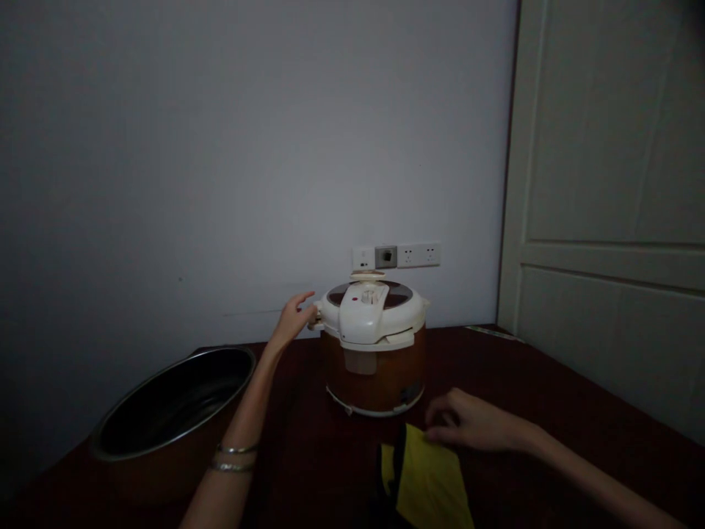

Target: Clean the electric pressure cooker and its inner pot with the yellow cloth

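A brown electric pressure cooker (pixel 377 367) with a white lid (pixel 374 308) stands on a dark red table (pixel 551 397) against the wall. My left hand (pixel 294 317) reaches out to the lid's left side handle, thumb and fingers closing on it. Two metal bangles sit on that forearm. My right hand (pixel 468 422) rests low on the table in front of the cooker, its curled fingers pinching the top edge of a yellow cloth (pixel 427 477) with a black border.
A large dark metal basin (pixel 170 400) sits at the table's left. A wall socket strip (pixel 396 256) is just behind the cooker. A closed pale door (pixel 611 206) fills the right side.
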`<state>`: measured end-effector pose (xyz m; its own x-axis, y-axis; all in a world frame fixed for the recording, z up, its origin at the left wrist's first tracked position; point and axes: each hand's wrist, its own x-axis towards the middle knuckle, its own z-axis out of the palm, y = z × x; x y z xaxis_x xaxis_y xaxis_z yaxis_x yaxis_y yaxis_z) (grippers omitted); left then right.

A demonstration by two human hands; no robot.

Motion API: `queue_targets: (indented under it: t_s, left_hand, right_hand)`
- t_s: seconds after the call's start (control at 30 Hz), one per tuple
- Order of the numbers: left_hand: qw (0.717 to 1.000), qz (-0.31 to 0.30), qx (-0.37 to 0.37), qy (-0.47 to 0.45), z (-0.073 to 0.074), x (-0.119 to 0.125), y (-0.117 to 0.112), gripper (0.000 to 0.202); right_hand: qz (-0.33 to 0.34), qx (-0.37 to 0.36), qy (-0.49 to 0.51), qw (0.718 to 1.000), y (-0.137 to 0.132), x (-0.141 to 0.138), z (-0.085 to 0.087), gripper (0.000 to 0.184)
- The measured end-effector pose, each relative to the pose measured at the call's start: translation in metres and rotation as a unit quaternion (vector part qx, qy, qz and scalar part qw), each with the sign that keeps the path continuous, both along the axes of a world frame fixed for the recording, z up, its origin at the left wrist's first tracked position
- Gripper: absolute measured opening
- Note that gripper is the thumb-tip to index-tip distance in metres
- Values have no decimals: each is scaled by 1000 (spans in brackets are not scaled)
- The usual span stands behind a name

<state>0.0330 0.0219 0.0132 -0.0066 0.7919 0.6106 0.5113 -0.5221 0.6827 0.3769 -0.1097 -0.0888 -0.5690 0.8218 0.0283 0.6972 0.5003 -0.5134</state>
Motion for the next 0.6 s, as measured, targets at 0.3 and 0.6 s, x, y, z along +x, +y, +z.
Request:
queue_targets:
  t_s: [0.3, 0.6]
  left_hand:
    - [975, -167, -141, 40, 13, -19, 9, 82]
    - [991, -121, -18, -48, 89, 10, 28, 47]
  right_hand:
    - [-79, 120, 117, 983, 29, 41, 66, 37]
    - [-253, 69, 393, 881, 60, 41, 90, 45]
